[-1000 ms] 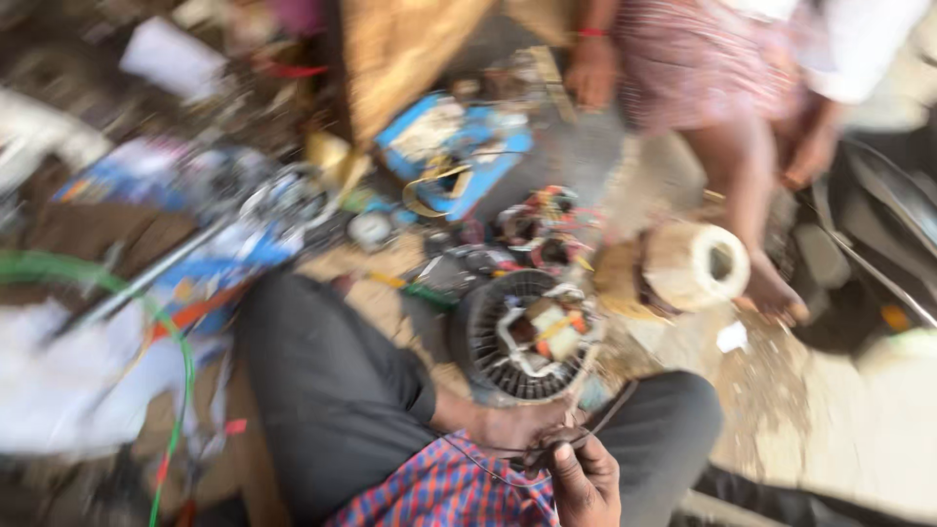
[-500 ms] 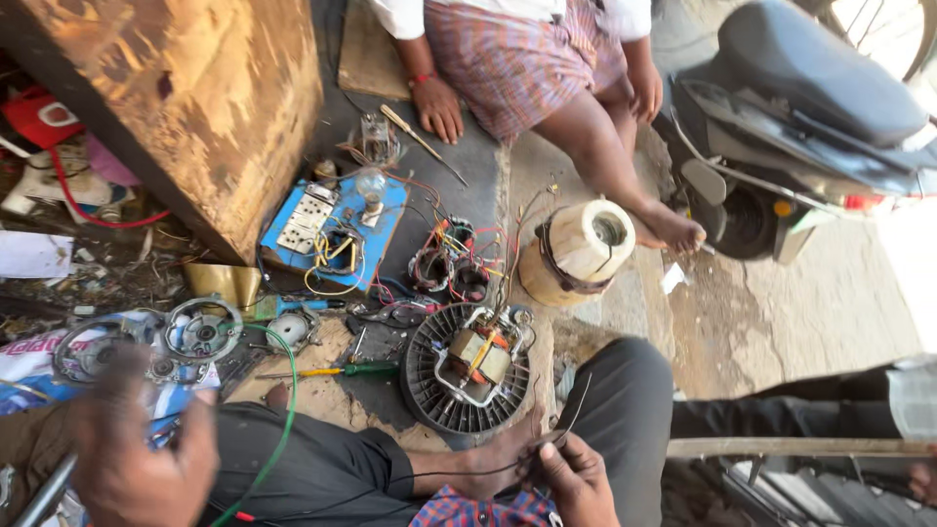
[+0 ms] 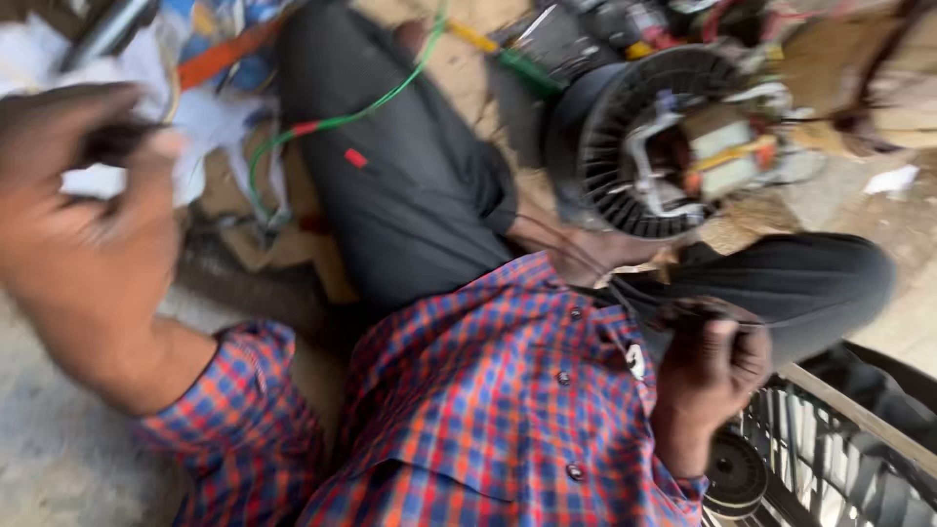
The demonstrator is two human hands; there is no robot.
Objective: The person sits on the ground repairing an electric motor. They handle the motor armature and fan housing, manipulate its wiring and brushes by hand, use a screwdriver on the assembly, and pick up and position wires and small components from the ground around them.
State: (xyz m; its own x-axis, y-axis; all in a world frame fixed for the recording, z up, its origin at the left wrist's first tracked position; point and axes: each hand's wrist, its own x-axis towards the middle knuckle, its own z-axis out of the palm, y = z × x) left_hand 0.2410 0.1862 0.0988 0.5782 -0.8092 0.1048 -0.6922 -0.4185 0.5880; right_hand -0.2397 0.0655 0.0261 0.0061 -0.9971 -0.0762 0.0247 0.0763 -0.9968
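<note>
Gripping thin dark wires (image 3: 595, 268) in a closed fist, the right hand (image 3: 711, 356) sits low in the view, just above the cuff of a red-and-blue checked shirt (image 3: 488, 410). The fingers curl tightly inward, and the strands run up from the fist across the lap toward a round black ribbed motor housing with a copper-wound core and white fittings (image 3: 673, 146). That housing rests on the ground just beyond the person's crossed legs in dark grey trousers (image 3: 410, 195), near the bare foot tucked under it.

The left hand (image 3: 88, 205) is raised close to the camera at the left edge, badly smeared by motion. Its fingers look bunched around something small and dark (image 3: 112, 141), but the blur makes it impossible to tell what that is or how firmly it is held.

A thin green cable with a red band (image 3: 342, 119) curves over the left trouser leg. White paper scraps (image 3: 210, 117) and an orange strip (image 3: 224, 57) lie on the floor behind the left hand. At the lower right a black slatted metal grille (image 3: 830, 459) is cut off by the frame. The top right corner shows only a blurred tan shape, too soft to identify, and the clutter along the top edge is likewise unreadable.
</note>
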